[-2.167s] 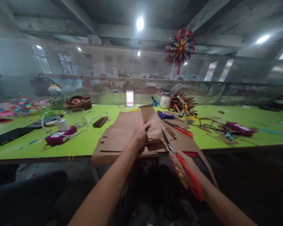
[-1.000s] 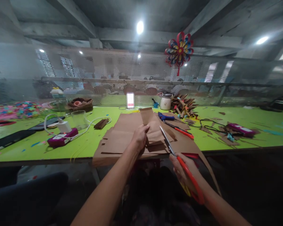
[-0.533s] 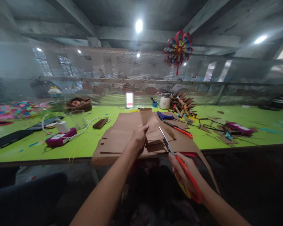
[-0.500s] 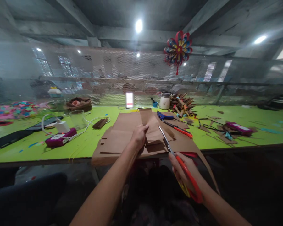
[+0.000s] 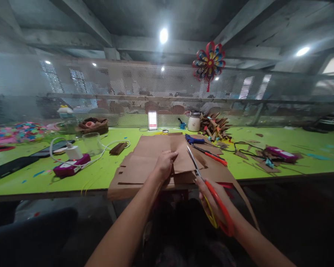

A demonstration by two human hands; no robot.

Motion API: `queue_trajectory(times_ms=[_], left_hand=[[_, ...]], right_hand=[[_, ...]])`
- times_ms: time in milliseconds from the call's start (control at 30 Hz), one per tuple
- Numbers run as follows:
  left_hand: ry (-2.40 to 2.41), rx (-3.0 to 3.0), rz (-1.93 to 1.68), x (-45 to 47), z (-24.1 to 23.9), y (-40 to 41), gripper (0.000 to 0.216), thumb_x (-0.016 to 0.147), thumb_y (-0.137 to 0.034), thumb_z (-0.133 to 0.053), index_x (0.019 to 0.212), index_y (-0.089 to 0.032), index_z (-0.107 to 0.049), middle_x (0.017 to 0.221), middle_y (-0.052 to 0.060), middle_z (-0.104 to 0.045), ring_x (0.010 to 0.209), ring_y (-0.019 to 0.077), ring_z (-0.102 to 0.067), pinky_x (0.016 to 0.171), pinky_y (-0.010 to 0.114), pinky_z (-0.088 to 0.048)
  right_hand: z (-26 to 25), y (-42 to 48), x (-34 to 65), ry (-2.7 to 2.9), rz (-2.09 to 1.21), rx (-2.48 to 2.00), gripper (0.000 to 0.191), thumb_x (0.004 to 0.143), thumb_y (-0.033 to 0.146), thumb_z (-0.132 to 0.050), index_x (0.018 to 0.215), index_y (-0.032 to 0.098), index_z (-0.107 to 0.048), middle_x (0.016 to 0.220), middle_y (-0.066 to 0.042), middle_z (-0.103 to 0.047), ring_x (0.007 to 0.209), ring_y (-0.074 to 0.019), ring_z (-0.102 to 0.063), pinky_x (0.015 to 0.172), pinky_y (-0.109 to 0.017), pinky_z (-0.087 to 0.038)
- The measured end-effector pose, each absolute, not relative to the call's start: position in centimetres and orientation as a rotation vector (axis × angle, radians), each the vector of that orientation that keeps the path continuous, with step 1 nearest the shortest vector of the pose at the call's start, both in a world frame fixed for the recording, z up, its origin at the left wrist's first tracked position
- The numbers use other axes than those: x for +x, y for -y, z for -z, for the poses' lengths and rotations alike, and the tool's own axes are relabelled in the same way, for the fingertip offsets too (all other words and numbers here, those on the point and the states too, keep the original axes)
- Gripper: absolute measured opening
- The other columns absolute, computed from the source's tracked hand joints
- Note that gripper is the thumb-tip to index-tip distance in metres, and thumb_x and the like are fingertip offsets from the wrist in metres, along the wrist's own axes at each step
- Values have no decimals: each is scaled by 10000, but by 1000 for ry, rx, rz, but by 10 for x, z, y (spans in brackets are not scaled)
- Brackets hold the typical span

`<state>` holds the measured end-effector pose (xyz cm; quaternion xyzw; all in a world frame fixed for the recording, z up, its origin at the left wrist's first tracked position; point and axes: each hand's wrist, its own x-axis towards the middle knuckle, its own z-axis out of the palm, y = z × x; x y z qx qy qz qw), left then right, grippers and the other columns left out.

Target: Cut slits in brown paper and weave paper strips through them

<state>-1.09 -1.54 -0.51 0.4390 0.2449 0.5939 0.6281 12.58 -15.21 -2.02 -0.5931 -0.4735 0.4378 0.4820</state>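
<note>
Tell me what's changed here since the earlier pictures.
The top of the brown paper in the left hand has dipped lower. The right hand, with the scissors, has shifted slightly left. Nothing was visibly picked up or let go. The glue gun and jar stayed put.

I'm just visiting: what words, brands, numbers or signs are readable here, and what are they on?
None can be read with certainty.
Lit upright screen at the back: contents too small and washed out.
Purple block on the left: pale top, no legible lettering.
Purple block on the right: too blurred.
Jar: any marks too small.
Scissors and brown paper: no writing visible.
</note>
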Motion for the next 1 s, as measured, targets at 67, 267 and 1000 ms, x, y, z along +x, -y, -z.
queue_trajectory(times_ms=[67,267,1000], left_hand=[[-563,1006,-1372,-11,6,15,206,561,-190,-732,549,-155,-530,555,-14,-568,627,148,-579,671,261,-426],[-587,1005,-1360,-12,6,14,210,555,-206,-722,535,-155,-520,538,-7,-569,576,152,-567,622,266,-406],[-607,990,-1314,-13,0,21,296,519,-146,-734,447,-169,-448,463,-38,-468,487,97,-481,571,242,-403]], right_hand=[[18,153,125,1129,-1081,-1439,486,688,685,-528,698,206,-450,489,68,-418,357,-66,-382,328,-175,-310],[17,155,124,1100,-1044,-1466,498,663,691,-547,656,205,-439,451,72,-411,347,-65,-382,332,-168,-291],[20,137,121,1163,-923,-1460,477,698,683,-501,660,210,-451,422,72,-381,322,-73,-364,307,-185,-293]])
